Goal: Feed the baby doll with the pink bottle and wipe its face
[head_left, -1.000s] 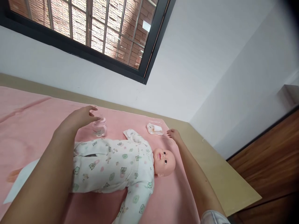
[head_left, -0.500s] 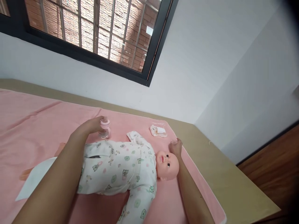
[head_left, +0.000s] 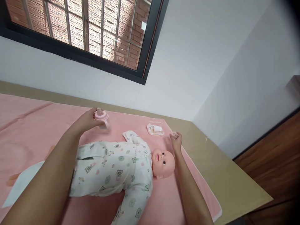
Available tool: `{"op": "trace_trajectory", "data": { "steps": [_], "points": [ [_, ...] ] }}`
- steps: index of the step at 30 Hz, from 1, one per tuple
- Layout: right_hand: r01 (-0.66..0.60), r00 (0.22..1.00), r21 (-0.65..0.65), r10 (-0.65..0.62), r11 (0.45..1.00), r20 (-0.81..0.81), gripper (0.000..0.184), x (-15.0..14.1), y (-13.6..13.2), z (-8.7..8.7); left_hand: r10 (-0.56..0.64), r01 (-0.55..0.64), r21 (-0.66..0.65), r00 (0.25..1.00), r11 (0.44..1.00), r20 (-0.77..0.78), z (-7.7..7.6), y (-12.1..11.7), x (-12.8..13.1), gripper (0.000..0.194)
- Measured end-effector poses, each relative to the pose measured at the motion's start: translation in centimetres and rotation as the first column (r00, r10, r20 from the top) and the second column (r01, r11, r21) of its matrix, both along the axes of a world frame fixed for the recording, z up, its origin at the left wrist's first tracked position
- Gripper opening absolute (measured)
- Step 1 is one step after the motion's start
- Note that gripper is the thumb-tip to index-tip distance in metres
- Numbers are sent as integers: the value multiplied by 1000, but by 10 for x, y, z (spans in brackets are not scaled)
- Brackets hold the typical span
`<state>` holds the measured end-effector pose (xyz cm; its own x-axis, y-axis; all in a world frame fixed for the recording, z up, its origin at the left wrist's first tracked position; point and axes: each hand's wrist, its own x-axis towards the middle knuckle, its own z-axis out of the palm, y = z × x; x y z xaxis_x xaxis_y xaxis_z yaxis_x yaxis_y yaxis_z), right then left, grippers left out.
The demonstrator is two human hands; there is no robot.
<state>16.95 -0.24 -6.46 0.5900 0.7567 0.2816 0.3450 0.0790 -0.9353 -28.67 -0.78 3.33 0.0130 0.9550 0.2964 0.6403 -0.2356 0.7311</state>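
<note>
My left hand [head_left: 90, 120] is closed around a pink baby bottle [head_left: 102, 116] with a clear teat on top, held beyond the doll's middle. A baby doll [head_left: 122, 168] in a white patterned outfit lies on its back, its head to the right. Past the doll's head, my right hand [head_left: 176, 140] pinches a small clear cap [head_left: 175, 134], which looks like a bottle cover. A white cloth [head_left: 23, 181] lies by the doll's legs, partly behind my left forearm.
A pink blanket [head_left: 35, 122] covers most of the tan tabletop [head_left: 211, 165]. A small open packet [head_left: 155, 129] with a white piece on it lies near the blanket's far right corner. A white wall [head_left: 112, 87] with a barred window rises behind.
My left hand has raised the bottle and tilted it slightly. My right hand has lifted a little with the clear cap. The view has shifted slightly, and the doll lies as before.
</note>
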Motion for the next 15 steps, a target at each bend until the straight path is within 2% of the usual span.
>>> {"op": "trace_trajectory", "data": {
  "steps": [4,8,11,15],
  "points": [
    [-155,984,139,165,978,-69,60,-22,-8,40,-164,166,8,967,986,193,22,-15,29,48],
    [-381,914,297,406,875,-23,59,-62,-40,84,-271,265,58,920,962,282,32,-32,72,63],
    [-478,863,373,504,795,31,64,-93,-76,110,-303,287,115,938,951,168,33,-50,105,73],
    [-490,850,486,521,724,80,63,-119,-113,124,-289,289,148,957,946,-24,35,-80,139,80]
  ]
}}
